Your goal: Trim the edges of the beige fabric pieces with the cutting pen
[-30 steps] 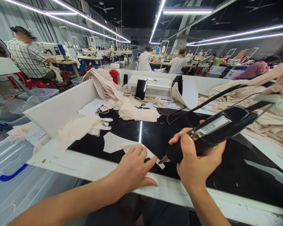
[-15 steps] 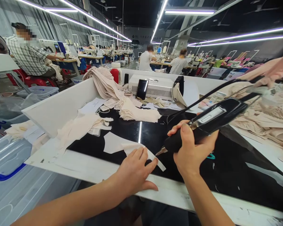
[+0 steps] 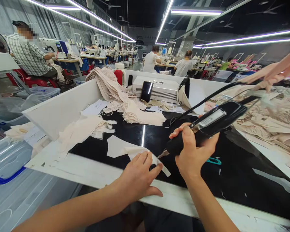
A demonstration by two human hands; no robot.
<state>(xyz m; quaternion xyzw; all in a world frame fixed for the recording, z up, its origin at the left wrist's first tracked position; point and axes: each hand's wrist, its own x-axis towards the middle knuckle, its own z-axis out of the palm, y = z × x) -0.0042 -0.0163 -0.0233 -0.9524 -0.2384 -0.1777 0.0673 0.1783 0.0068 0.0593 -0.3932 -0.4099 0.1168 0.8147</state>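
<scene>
Clear bin: plastic, blue handle; bin (image 3: 11, 175) stands left of the black panel (image 3: 234, 183), my landmark, which lies on the white surface (image 3: 94, 169).
Co-worker: person in checked shirt (image 3: 29, 56), seated well beyond the panel, far left.
Cream stack: loose cloth pieces, cream stack (image 3: 78, 127) lying across the panel's left edge.
Folded layers: long pink-beige cloth, folded layers (image 3: 106, 80) beyond the panel's far left corner.
Cloth piece: white, one part turned over on itself; cloth piece (image 3: 117, 146) lies on the panel's near left part.
Left hand: back of left hand (image 3: 137, 174) up, over the panel's near edge; fingers bent, a little spread, resting on the cloth piece; thumb stretched apart.
Phone: dark phone (image 3: 147, 91) propped against the metal box (image 3: 165, 88), both behind the panel.
Right hand: right hand (image 3: 193, 154) above the panel; fingers wrapped round the black tool (image 3: 211, 124), thumb on top. Metal tip (image 3: 163, 154) points down-left, at the cloth piece's right edge; contact cannot be told.
Teal item: small teal item (image 3: 214, 160) on the panel, right of the right hand.
Cloth heap: beige cloth heap (image 3: 273, 119) beyond the panel's right side.
</scene>
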